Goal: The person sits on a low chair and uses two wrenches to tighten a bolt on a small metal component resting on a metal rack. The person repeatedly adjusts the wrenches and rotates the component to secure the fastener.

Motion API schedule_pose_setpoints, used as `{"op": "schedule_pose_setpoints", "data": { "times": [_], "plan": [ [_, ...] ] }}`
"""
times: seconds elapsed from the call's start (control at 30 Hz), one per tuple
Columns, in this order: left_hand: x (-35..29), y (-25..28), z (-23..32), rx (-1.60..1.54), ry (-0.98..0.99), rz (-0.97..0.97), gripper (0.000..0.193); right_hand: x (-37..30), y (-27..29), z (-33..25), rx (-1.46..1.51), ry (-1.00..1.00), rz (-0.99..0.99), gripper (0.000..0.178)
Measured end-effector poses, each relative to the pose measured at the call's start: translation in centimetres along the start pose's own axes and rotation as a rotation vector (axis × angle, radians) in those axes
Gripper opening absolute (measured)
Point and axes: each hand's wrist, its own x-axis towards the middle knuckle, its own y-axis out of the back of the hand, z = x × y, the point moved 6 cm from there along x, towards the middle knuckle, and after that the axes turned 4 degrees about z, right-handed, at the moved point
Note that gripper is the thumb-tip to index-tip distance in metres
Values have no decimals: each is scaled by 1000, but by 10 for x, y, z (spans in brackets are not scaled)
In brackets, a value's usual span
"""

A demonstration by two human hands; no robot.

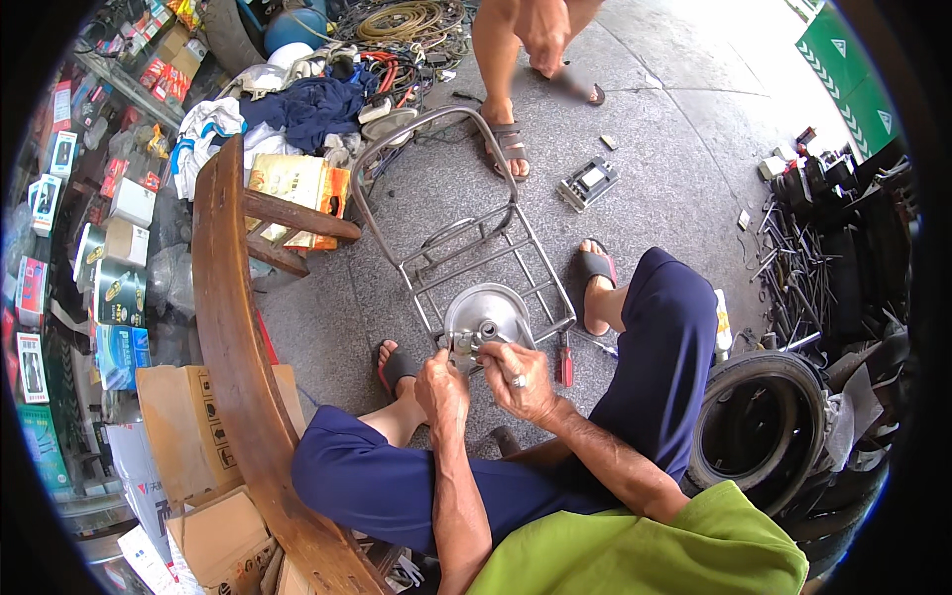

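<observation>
A round silver metal plate with a raised hub in its centre (508, 309), which looks like a brake plate, rests over the near end of a tubular metal rack (535, 260). My left hand (441, 392) is closed at the plate's near left edge, by a small metal fitting. Wearing a ring, my right hand (520, 382) pinches the near edge close beside it. My fingers hide that edge, and any small part between them. Just right of the plate, a red-handled screwdriver (565, 367) is on the floor.
A wooden bench (233, 297) runs along my left, beside cardboard (183, 416) and a glass case of boxed goods. Tyres (759, 426) and a heap of metal tools (793, 268) lie right. Another person's sandalled foot (509, 149) is ahead, near a small device (588, 183).
</observation>
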Motion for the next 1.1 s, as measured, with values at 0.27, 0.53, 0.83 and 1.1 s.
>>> {"op": "schedule_pose_setpoints", "data": {
  "times": [0.27,0.53,0.83,1.1],
  "plan": [
    [1,-7,-20,-232,70,15,17,6,-13,-9,-115,48,-138,37],
    [4,-2,-4,-276,73,-73,24,15,-17,-15,-175,50,-165,26],
    [2,9,11,-77,-118,73,14,46,-17,16,-122,-134,-106,16],
    [3,10,6,24,-142,134,20,67,-36,76,-63,-469,-115,33]
  ]
}}
